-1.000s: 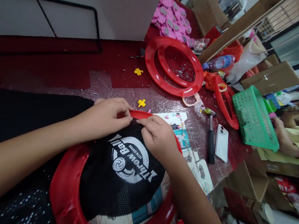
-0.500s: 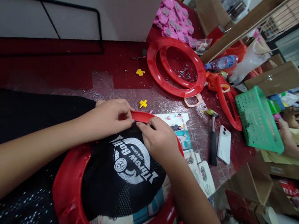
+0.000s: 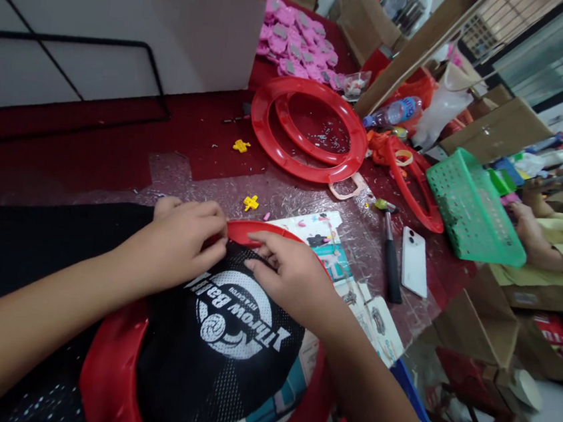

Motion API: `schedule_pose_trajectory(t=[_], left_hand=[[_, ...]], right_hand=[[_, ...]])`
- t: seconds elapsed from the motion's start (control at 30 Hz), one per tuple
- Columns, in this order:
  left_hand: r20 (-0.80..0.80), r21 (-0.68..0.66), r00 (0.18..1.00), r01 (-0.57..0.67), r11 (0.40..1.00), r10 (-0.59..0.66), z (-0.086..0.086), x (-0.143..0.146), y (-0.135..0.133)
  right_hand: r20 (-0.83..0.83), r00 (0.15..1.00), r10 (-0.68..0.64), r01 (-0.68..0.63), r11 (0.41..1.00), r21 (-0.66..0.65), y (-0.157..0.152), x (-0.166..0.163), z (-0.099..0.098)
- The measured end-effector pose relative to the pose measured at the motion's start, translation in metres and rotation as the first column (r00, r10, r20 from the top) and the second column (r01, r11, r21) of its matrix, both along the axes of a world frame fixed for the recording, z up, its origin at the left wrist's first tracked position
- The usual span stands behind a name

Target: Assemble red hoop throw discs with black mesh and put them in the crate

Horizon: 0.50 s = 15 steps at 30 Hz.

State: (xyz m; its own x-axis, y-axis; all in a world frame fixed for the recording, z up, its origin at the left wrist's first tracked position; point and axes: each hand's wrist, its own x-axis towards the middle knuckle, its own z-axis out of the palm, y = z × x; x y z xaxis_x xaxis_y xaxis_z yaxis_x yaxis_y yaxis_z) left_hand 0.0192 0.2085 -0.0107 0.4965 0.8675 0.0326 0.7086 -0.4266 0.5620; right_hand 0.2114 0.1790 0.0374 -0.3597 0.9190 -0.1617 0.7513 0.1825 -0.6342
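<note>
A red plastic ring [image 3: 109, 367] lies in front of me with a black mesh net [image 3: 208, 378] stretched across it; the net carries a white "Throw Ball" print. My left hand [image 3: 177, 244] pinches the net's edge against the ring's far rim. Right beside it, my right hand [image 3: 290, 272] has its fingers curled and presses the mesh onto the same rim. More black mesh [image 3: 32, 238] spreads out to the left under my forearm.
Two nested red rings [image 3: 310, 130] lie farther back, with pink parts [image 3: 299, 45] behind. Yellow clips [image 3: 251, 202], a hammer [image 3: 392, 253], a white phone [image 3: 414, 260], printed cards [image 3: 349, 278] and a green basket [image 3: 468, 207] sit to the right. Another person's hand [image 3: 528, 230] rests by the basket.
The view shifted, so everything sits lower and more to the left. My right fingers slid along the rim and now lie flatter on the mesh; my left hand keeps its pinch.
</note>
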Motion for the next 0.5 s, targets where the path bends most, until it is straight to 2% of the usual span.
schedule_pose_trajectory(t=[0.1, 0.2, 0.27, 0.37, 0.5], left_hand=[[-0.131, 0.087, 0.991, 0.042, 0.995, -0.030, 0.001, -0.006, -0.006], [-0.193, 0.117, 0.981, 0.043, 0.992, -0.020, 0.000, -0.009, -0.007], [-0.193, 0.138, 0.981, 0.029, 0.990, -0.001, 0.000, -0.008, -0.006], [-0.065, 0.206, 0.997, 0.052, 0.977, -0.039, -0.001, -0.005, -0.005], [0.146, 0.165, 0.963, 0.203, 0.965, -0.227, -0.002, -0.004, -0.008]], right_hand=[[0.078, 0.997, -0.016, 0.021, 0.998, -0.054, -0.004, -0.001, 0.005], [0.165, 0.986, 0.025, -0.025, 1.000, -0.003, -0.006, 0.000, 0.004], [0.165, 0.986, -0.015, 0.012, 1.000, 0.020, -0.008, 0.002, 0.000], [0.105, 0.994, -0.021, 0.019, 1.000, 0.022, -0.010, 0.009, -0.005], [-0.050, 0.989, 0.142, -0.132, 0.977, 0.167, -0.009, 0.018, -0.011]])
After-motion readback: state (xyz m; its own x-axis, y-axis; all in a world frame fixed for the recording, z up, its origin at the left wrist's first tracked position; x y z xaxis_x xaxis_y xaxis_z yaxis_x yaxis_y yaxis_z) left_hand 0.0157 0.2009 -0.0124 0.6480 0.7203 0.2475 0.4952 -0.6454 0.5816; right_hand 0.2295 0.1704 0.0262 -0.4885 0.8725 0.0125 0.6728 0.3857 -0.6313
